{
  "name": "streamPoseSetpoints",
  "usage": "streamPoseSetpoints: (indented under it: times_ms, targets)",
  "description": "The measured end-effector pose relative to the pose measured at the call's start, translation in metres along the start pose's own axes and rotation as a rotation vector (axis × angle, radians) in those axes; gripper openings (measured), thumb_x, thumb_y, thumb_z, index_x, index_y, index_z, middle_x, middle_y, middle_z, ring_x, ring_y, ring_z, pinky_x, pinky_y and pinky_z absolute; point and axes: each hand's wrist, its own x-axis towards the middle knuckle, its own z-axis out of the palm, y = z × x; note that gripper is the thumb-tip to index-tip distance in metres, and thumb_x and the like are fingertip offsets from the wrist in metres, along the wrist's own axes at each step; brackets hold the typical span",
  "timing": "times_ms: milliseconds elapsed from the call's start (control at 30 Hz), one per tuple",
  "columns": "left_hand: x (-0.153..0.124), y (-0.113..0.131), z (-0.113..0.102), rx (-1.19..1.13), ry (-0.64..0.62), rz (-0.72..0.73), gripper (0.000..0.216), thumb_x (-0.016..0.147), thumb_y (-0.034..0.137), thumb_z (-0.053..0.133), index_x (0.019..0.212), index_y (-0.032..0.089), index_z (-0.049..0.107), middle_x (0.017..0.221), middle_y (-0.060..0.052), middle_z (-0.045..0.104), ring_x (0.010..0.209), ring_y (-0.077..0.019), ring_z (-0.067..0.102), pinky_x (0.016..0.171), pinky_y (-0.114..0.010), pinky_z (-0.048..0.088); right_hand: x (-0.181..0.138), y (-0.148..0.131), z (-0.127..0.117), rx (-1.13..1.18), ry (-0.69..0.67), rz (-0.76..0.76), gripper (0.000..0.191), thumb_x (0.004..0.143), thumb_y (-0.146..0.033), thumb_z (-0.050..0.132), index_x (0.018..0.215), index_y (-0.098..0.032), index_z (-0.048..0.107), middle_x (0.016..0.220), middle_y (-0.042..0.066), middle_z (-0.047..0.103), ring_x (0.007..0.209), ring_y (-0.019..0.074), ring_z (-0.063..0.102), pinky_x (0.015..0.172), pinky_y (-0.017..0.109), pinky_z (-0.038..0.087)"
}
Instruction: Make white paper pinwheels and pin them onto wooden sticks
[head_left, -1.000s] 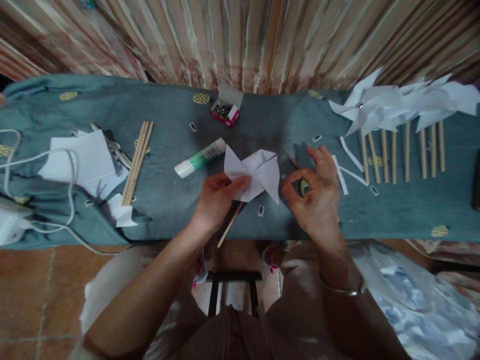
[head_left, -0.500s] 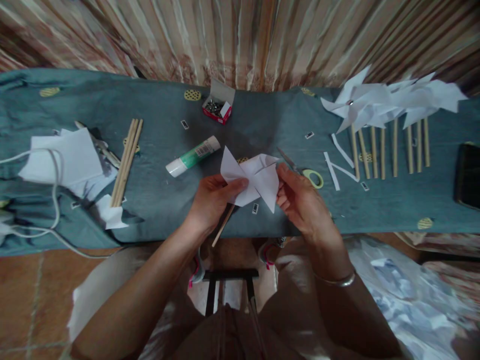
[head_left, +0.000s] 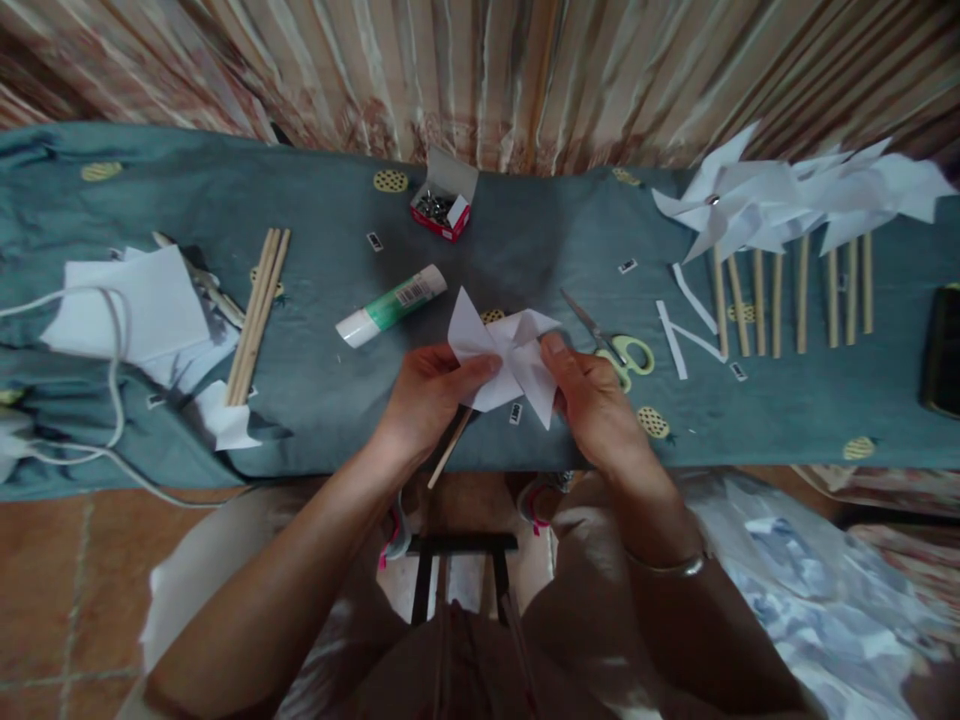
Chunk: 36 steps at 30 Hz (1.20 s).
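Between my hands is a white paper pinwheel (head_left: 517,365) with its points folded toward the centre. My left hand (head_left: 435,395) pinches its left side, thumb pressed on top near the middle. On the right side, my right hand (head_left: 589,395) grips the paper between thumb and fingers. Beneath the pinwheel, a thin wooden stick (head_left: 451,448) pokes out over the table's near edge; its upper end is hidden. Scissors with pale green handles (head_left: 619,355) lie just beyond my right hand. A glue stick (head_left: 391,305) lies to the upper left of my left hand.
At the back stands an open box of pushpins (head_left: 442,208). Finished pinwheels (head_left: 780,200) on sticks lie at the right, beside paper strips (head_left: 671,340) and a dark phone (head_left: 943,350). Leftward are wooden sticks (head_left: 259,315), paper sheets (head_left: 131,305) and a white cable (head_left: 114,390).
My right hand has closed in on the pinwheel's right side, its thumb now on the paper. More of the scissors shows. The view has shifted slightly.
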Motion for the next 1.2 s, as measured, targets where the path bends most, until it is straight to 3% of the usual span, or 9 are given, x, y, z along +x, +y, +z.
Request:
streamPoseSetpoints:
  times_ms: [233,467,900,1200]
  targets:
    - [-0.002,0.001,0.002,0.104,-0.006,0.021,0.020,0.065,0.034,0.084,0.059,0.019,0.073,0.058,-0.003,0.068,0.057,-0.0155,0.060,0.055,-0.027,0.047,-0.005,-0.003,0.003,-0.141,-0.006,-0.079,0.059,0.095,-0.065,0.044,0.057,-0.024,0.063,0.044,-0.004,0.042,0.041,0.0115,0.040,0.043,0.028,0.039]
    - [0.001,-0.004,-0.001,0.083,-0.027,0.050,0.020,0.063,0.034,0.084,0.064,0.017,0.074,0.062,-0.002,0.070,0.054,-0.0116,0.057,0.053,-0.023,0.045,-0.009,-0.003,0.005,-0.248,0.023,-0.132,0.046,0.100,-0.049,0.045,0.071,-0.023,0.068,0.049,-0.004,0.048,0.045,0.0111,0.043,0.049,0.028,0.038]
    - [0.000,-0.007,0.000,0.063,-0.037,0.035,0.020,0.066,0.033,0.084,0.068,0.015,0.075,0.067,-0.003,0.072,0.057,-0.0122,0.060,0.056,-0.023,0.045,-0.010,0.000,0.009,-0.341,0.039,-0.219,0.037,0.099,-0.049,0.047,0.075,-0.024,0.060,0.060,-0.003,0.061,0.056,0.0141,0.056,0.053,0.027,0.040]
    - [-0.002,-0.005,0.001,0.062,0.001,0.027,0.017,0.066,0.029,0.084,0.070,0.014,0.076,0.071,-0.003,0.074,0.059,-0.0119,0.063,0.057,-0.022,0.048,-0.010,0.001,0.011,-0.373,0.074,-0.231,0.039,0.096,-0.051,0.054,0.069,-0.022,0.055,0.058,-0.002,0.059,0.052,0.0127,0.052,0.050,0.026,0.034]
